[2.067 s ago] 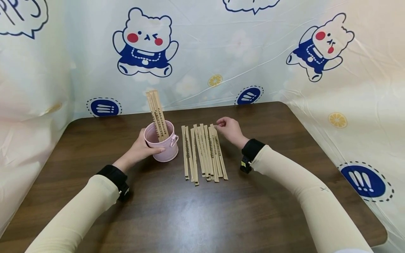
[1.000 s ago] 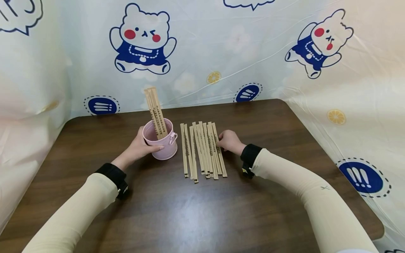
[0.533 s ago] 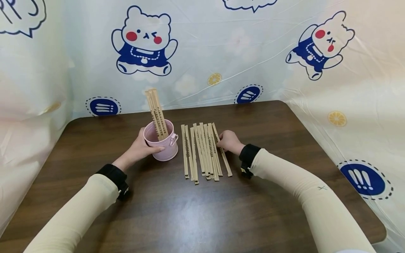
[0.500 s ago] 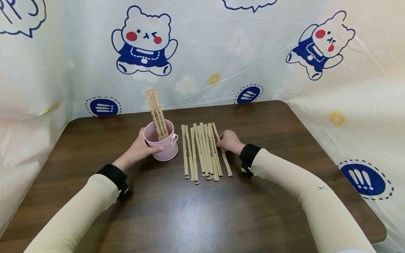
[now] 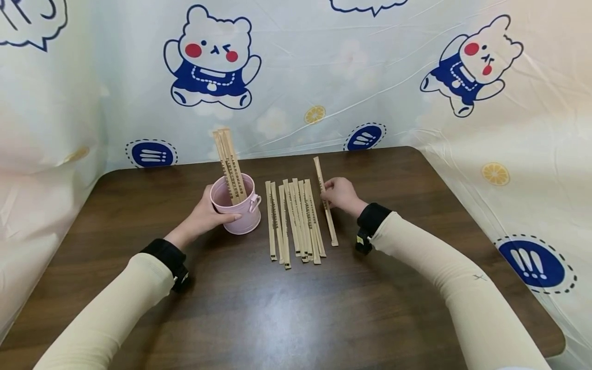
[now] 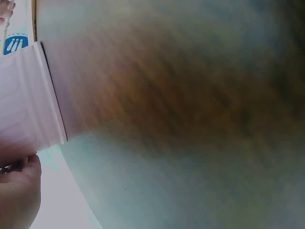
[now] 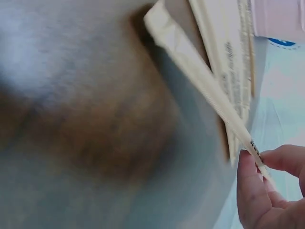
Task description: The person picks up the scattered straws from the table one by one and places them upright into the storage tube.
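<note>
My left hand [image 5: 201, 215] grips the side of a small pink bucket [image 5: 245, 221], thumb across its front. Several slim tan paper-wrapped sticks [image 5: 231, 164] with printed text lean upright inside it. To the right, my right hand [image 5: 343, 195] pinches one such paper-wrapped stick [image 5: 330, 226] between thumb and fingers; its near end points toward me. The right wrist view shows this stick [image 7: 205, 86] slanting above the others. Between bucket and right hand lies a row of several more wrapped sticks [image 5: 284, 226], side by side and partly overlapping. What is inside the wrappers is hidden.
The brown wooden table [image 5: 222, 318] has rounded corners. A pale printed curtain [image 5: 287, 67] with bear drawings hangs behind it and along its sides. Black wrist straps [image 5: 166, 257] sit over the cream sleeves [image 5: 115, 303].
My right hand came down from the row's far end, took its rightmost wrapped stick, drew it aside to the right and then away from me. My left hand stays on the bucket.
</note>
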`<state>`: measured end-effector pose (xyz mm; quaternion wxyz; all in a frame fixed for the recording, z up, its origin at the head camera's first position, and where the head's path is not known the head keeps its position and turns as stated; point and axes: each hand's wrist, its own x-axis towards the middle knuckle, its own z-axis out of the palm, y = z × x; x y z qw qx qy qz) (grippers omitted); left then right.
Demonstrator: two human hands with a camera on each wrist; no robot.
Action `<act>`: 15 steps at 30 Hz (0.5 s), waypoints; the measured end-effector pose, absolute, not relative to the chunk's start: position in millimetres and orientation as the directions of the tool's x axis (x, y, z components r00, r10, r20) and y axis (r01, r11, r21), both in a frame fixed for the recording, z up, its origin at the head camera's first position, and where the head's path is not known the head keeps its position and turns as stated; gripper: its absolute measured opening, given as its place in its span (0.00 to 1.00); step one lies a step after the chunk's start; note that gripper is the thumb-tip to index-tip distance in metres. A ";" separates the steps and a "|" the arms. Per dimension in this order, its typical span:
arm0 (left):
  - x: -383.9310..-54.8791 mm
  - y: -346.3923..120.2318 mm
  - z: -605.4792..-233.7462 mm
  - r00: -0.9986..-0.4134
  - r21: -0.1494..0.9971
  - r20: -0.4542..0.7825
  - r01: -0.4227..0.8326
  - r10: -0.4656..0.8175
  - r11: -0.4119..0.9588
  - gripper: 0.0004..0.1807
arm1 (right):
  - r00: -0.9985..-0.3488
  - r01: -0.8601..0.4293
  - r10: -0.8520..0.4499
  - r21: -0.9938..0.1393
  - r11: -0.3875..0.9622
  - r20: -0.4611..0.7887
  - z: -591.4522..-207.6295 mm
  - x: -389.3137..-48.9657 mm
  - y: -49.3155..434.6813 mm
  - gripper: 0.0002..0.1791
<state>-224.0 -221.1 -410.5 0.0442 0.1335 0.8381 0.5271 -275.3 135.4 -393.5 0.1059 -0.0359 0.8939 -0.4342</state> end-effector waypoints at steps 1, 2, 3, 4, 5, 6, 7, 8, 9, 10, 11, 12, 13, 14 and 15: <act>-223.7 -221.0 -410.1 -0.961 0.894 0.066 0.176 0.268 0.411 0.55 | -0.977 0.024 -0.157 -0.800 0.600 -0.147 -391.4 -276.6 135.6 0.18; -223.7 -220.9 -410.0 -0.962 0.894 0.066 0.175 0.266 0.412 0.54 | -0.978 0.019 -0.158 -0.813 0.582 -0.135 -389.2 -277.8 136.0 0.18; -223.5 -220.9 -409.8 -0.962 0.894 0.066 0.174 0.264 0.413 0.54 | -0.980 0.015 -0.156 -0.821 0.570 -0.127 -386.4 -279.0 135.9 0.18; -223.6 -220.9 -409.8 -0.963 0.895 0.065 0.173 0.262 0.412 0.54 | -0.981 0.005 -0.156 -0.829 0.560 -0.112 -384.1 -280.7 136.0 0.17; -223.7 -220.9 -409.9 -0.963 0.894 0.064 0.173 0.263 0.414 0.54 | -0.983 -0.001 -0.155 -0.837 0.547 -0.100 -381.3 -282.3 136.1 0.17; -223.8 -220.9 -409.8 -0.963 0.893 0.064 0.172 0.261 0.415 0.54 | -0.985 -0.006 -0.151 -0.843 0.538 -0.089 -378.4 -284.0 136.2 0.16; -224.0 -220.7 -409.8 -0.963 0.893 0.066 0.173 0.260 0.415 0.54 | -0.986 -0.014 -0.148 -0.848 0.530 -0.076 -374.8 -285.2 135.9 0.16; -224.2 -220.8 -409.9 -0.963 0.894 0.064 0.171 0.260 0.414 0.54 | -0.988 -0.023 -0.144 -0.850 0.526 -0.063 -371.0 -286.5 135.7 0.17; -224.3 -220.7 -409.8 -0.963 0.895 0.066 0.172 0.260 0.412 0.54 | -0.989 -0.032 -0.142 -0.851 0.524 -0.050 -367.2 -287.8 135.3 0.17; -224.5 -220.7 -409.8 -0.963 0.895 0.067 0.173 0.260 0.412 0.54 | -0.989 -0.048 -0.146 -0.852 0.521 -0.033 -363.3 -288.4 135.2 0.17; -224.4 -220.4 -409.6 -0.963 0.894 0.067 0.174 0.260 0.412 0.54 | -0.989 -0.060 -0.148 -0.855 0.515 -0.020 -359.3 -289.0 134.9 0.17; -224.4 -220.3 -409.6 -0.964 0.894 0.068 0.174 0.259 0.412 0.54 | -0.988 -0.073 -0.151 -0.856 0.512 -0.006 -355.6 -289.7 134.4 0.18; -224.2 -220.2 -409.4 -0.964 0.895 0.068 0.172 0.257 0.411 0.54 | -0.988 -0.085 -0.154 -0.855 0.511 0.006 -351.9 -290.5 133.8 0.18; -224.0 -220.2 -409.3 -0.964 0.895 0.065 0.170 0.257 0.411 0.54 | -0.987 -0.101 -0.158 -0.852 0.513 0.022 -348.8 -291.9 133.2 0.18; -223.7 -220.2 -409.0 -0.964 0.896 0.065 0.170 0.257 0.411 0.54 | -0.986 -0.114 -0.163 -0.854 0.508 0.035 -345.6 -293.0 132.5 0.18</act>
